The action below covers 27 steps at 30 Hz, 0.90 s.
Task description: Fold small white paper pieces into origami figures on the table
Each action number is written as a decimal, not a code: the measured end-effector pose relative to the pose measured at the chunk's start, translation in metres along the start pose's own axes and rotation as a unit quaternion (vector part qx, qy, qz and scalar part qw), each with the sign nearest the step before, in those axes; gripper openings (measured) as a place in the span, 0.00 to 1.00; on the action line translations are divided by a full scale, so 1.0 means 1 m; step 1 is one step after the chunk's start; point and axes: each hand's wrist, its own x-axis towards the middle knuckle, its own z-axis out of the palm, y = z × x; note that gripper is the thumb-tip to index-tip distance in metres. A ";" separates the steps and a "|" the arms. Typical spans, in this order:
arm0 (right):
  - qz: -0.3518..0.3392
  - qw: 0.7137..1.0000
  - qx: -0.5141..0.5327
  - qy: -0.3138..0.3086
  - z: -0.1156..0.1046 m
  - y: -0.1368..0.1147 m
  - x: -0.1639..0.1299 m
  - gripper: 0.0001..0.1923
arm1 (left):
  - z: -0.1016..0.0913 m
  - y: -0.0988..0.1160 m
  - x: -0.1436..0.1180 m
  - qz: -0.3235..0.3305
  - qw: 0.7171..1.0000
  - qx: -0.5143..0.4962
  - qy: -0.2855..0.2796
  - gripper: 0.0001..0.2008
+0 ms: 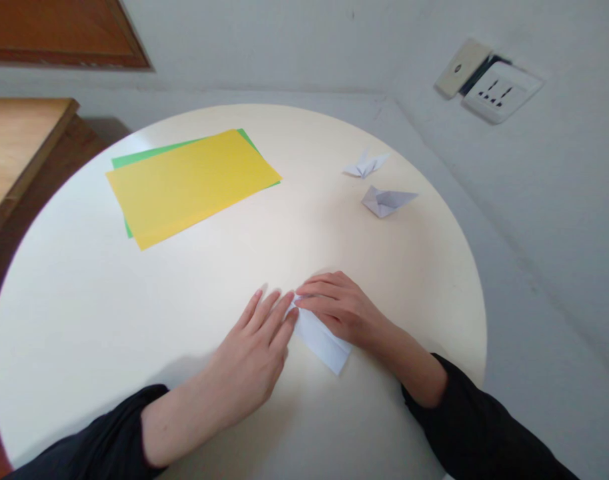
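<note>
White paper (320,341) lies on the round white surface (109,300), near side, between the hands, angled with one end toward the wearer. Left grip (257,353): fingers extended, tips at the paper's left edge, not closed. Right grip (352,310): fingers bent over its far end; can't tell if pinching. Yellow sheet (194,187) overlaps green sheet (122,162), far left. Two folded white pieces (384,201) sit close together, far right.
</note>
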 end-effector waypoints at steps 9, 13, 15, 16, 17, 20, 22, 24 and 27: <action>0.015 0.999 0.037 0.016 0.000 -0.001 0.001 0.09 | -0.002 -0.002 0.002 0.006 0.999 -0.015 0.032 0.18; 0.018 0.999 0.042 0.004 -0.002 -0.001 0.002 0.08 | -0.003 -0.007 0.010 -0.010 0.994 -0.067 0.089 0.15; 0.011 0.999 0.038 -0.005 -0.003 -0.001 0.003 0.06 | -0.002 -0.009 0.015 -0.020 0.989 -0.084 0.118 0.13; 0.005 0.999 0.034 -0.007 -0.003 0.000 0.003 0.05 | 0.000 -0.009 0.017 -0.027 0.987 -0.087 0.132 0.13; -0.002 1.000 0.030 -0.008 -0.003 0.000 0.004 0.04 | 0.001 -0.009 0.019 -0.034 0.985 -0.088 0.144 0.12; -0.020 1.000 0.015 -0.011 -0.002 0.003 0.005 0.05 | 0.006 -0.010 0.023 -0.052 0.980 -0.089 0.167 0.09; -0.028 1.000 0.001 -0.009 0.000 0.004 0.005 0.07 | 0.009 -0.009 0.024 -0.057 0.978 -0.090 0.178 0.07; -0.037 0.999 -0.012 -0.004 0.002 0.005 0.004 0.08 | 0.011 -0.008 0.025 -0.059 0.976 -0.086 0.191 0.06; -0.042 0.999 -0.026 0.001 0.005 0.005 0.004 0.10 | 0.011 -0.007 0.025 -0.073 0.974 -0.077 0.201 0.06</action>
